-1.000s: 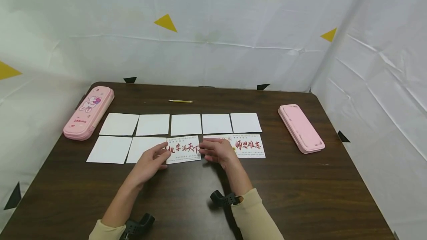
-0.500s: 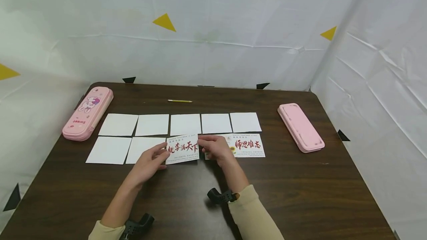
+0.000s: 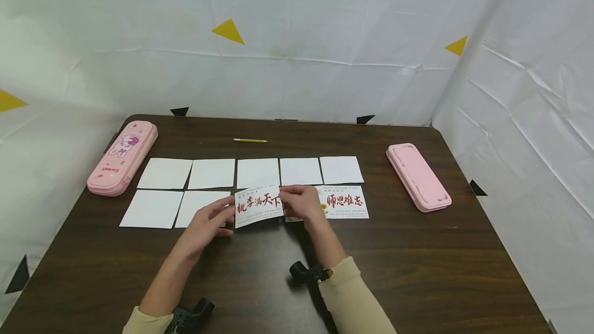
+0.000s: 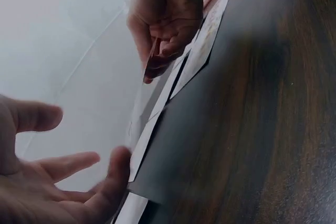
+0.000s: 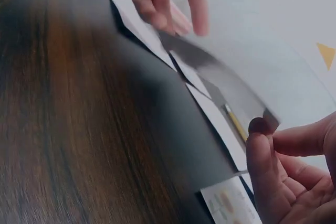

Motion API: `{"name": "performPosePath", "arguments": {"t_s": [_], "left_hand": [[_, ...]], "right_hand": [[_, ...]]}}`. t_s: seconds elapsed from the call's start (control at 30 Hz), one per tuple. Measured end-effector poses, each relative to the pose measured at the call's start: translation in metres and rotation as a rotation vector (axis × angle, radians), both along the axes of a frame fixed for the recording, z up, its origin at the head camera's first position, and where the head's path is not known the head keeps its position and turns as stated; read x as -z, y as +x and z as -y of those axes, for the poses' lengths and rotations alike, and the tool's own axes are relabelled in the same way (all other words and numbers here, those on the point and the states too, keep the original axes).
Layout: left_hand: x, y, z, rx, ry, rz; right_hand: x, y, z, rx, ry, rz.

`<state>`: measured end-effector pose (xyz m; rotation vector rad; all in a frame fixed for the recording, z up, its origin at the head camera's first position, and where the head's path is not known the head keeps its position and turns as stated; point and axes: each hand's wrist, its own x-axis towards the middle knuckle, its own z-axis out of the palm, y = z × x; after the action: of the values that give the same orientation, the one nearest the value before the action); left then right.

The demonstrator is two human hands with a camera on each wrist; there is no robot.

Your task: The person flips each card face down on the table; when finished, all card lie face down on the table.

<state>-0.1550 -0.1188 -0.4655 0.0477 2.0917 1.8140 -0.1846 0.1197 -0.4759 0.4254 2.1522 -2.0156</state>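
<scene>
A white card (image 3: 258, 207) with red Chinese characters is tilted up off the dark table. My right hand (image 3: 303, 204) pinches its right edge between thumb and fingers. In the right wrist view the card (image 5: 231, 74) shows edge-on and bowed. My left hand (image 3: 205, 228) is at the card's left edge; in the left wrist view its fingers (image 4: 68, 166) are spread and relaxed, not gripping. To the right lies another printed card (image 3: 344, 202) with red characters and a sunflower. My right hand partly covers a further card beside it.
Blank white cards (image 3: 258, 173) lie in a back row, with two more (image 3: 152, 209) at front left. A yellow pencil (image 3: 250, 140) rests behind them. Pink pencil cases stand at left (image 3: 122, 156) and right (image 3: 417, 177). White sheeting (image 3: 287, 86) surrounds the table.
My right hand has taken hold of the card's right edge and lifted it off the table, tilting it and shifting it slightly right. My left hand has barely moved.
</scene>
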Motion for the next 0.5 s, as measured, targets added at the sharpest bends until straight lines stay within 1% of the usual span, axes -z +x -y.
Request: {"name": "performPosePath", "arguments": {"t_s": [0.1,0.23,0.3,0.4,0.47,0.5], "left_hand": [[-0.0030,0.0014,0.0012,-0.051,0.023,-0.026],[-0.0049,0.0046,0.0006,-0.098,-0.003,-0.130],[-0.0053,0.0061,0.0000,-0.126,-0.037,-0.192],[-0.0062,0.0073,-0.0009,-0.178,-0.056,-0.281],[-0.0069,0.0076,-0.0011,-0.201,-0.041,-0.319],[-0.0076,0.0077,-0.0011,-0.210,-0.022,-0.326]], "right_hand": [[0.0002,-0.0004,-0.0025,0.010,-0.029,-0.014],[0.0006,-0.0007,-0.0034,-0.006,-0.057,-0.019],[0.0005,-0.0007,-0.0039,-0.023,-0.057,-0.015],[-0.0005,-0.0004,-0.0057,-0.062,-0.049,-0.033],[-0.0015,0.0004,-0.0074,-0.105,-0.023,-0.067],[-0.0016,0.0007,-0.0085,-0.125,-0.009,-0.083]]}}
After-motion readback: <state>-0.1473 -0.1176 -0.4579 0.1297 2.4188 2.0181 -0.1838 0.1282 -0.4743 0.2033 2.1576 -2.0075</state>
